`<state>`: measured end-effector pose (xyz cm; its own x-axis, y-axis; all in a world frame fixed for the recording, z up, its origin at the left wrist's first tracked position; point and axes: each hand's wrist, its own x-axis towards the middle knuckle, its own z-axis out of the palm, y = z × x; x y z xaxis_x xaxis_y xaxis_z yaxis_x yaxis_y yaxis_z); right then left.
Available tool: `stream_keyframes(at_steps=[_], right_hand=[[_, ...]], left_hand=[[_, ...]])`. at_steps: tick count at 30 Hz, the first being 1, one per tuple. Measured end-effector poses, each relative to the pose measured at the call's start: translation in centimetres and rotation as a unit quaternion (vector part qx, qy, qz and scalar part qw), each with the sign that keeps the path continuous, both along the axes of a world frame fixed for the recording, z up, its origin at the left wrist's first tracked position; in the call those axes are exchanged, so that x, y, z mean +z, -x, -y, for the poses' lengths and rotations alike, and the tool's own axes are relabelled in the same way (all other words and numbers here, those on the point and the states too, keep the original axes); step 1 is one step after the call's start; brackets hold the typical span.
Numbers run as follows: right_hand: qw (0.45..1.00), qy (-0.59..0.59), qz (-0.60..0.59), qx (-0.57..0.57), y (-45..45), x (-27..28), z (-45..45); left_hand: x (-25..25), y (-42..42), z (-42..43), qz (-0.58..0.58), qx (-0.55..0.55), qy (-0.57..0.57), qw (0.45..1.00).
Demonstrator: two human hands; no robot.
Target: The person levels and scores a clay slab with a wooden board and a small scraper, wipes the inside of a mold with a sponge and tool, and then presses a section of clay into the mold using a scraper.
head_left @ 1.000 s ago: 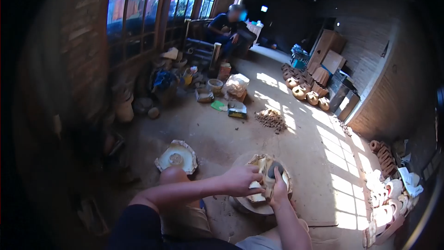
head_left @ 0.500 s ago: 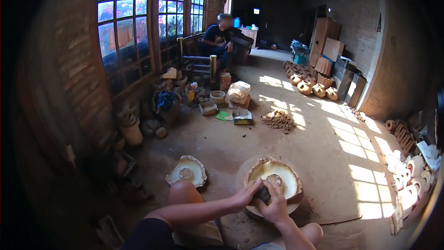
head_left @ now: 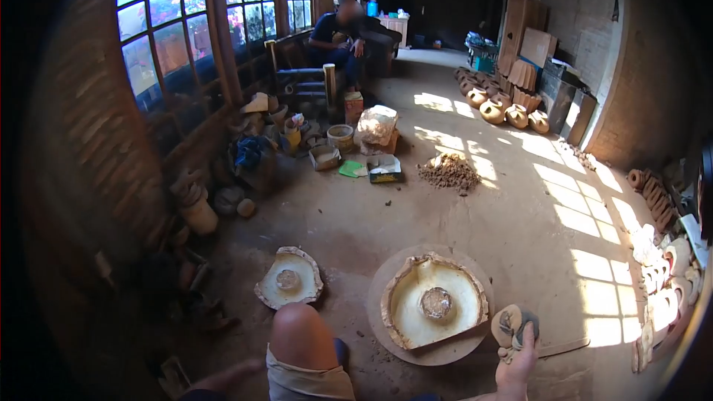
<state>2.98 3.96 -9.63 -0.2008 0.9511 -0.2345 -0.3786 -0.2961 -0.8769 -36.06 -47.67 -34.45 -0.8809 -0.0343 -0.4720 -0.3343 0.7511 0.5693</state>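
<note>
My right hand (head_left: 518, 364) is wrapped round a lump of grey clay (head_left: 527, 321), at the right of a large plaster mould (head_left: 395, 312). Paler, rounded clay pieces (head_left: 506, 327) lie against that lump. The mould rests on a round wheel board (head_left: 377, 330) and has a raised round centre. To the left, beyond my bare knee, a smaller plaster mould (head_left: 312, 289) sits on the floor. My left arm (head_left: 234, 376) reaches low to the left, and its hand is blurred and dark, so its fingers cannot be made out.
A crumbled clay heap (head_left: 449, 174) lies ahead on the floor. Round pots (head_left: 492, 111) line the right wall. Boxes, a bucket (head_left: 340, 138) and pots stand at the left by the windows. A person (head_left: 338, 37) sits on a bench at the back. A thin stick (head_left: 564, 347) lies right of the wheel.
My hands, earlier together over the large mould, have parted. The left has dropped to the far left, and the right has moved right with the clay. The large mould's inside is now uncovered.
</note>
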Motion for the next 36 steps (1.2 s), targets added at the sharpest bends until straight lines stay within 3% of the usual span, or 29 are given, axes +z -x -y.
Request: stream_keyframes(at_steps=[5,9,16,19,22,26,27,29,31,32,33,36], right_hand=[[0.997,0.074,-0.019,-0.029,1.7,0.4,-1.4],[0.984,0.125,0.030,0.126,1.9,-1.4,-3.0],[0.983,0.077,0.068,0.151,3.9,-3.3,-5.7],[0.926,-0.028,0.308,0.215,4.3,-1.9,-5.9],[0.983,0.117,0.039,0.139,6.8,0.6,-4.7],[0.982,0.047,0.031,0.179,5.5,1.8,-2.0],[0.964,0.054,-0.106,0.236,3.6,0.0,-2.1],[0.862,0.068,-0.369,0.341,-0.6,-5.0,-3.0],[0.980,0.036,-0.060,0.188,-1.5,-4.6,-1.6],[0.990,0.012,0.098,0.102,-1.7,-3.9,-0.7],[0.991,-0.111,0.074,0.025,2.2,1.0,1.3],[0.981,-0.177,0.078,-0.023,2.6,0.1,1.0]], left_hand=[[-4.5,-4.2,0.3,0.071,0.058,0.055,0.994],[-4.8,-4.8,-0.1,0.079,0.078,0.077,0.991],[-4.2,-3.6,-2.0,0.092,0.084,0.108,0.986],[-4.1,-3.0,-2.4,0.096,0.085,0.107,0.986],[-4.3,-2.3,-3.0,0.100,0.084,0.099,0.986],[-5.8,-1.5,-3.4,0.096,0.071,0.081,0.990],[-6.1,-1.4,-3.5,0.095,0.068,0.072,0.991],[-6.4,-1.1,-3.5,0.090,0.063,0.054,0.992],[-7.0,-0.6,-3.4,0.086,0.060,0.023,0.994],[-7.1,-0.2,-3.3,0.083,0.061,0.002,0.995],[-7.1,0.7,-3.7,0.077,0.064,-0.026,0.995],[-3.1,6.2,-6.8,0.022,0.082,-0.181,0.980]])
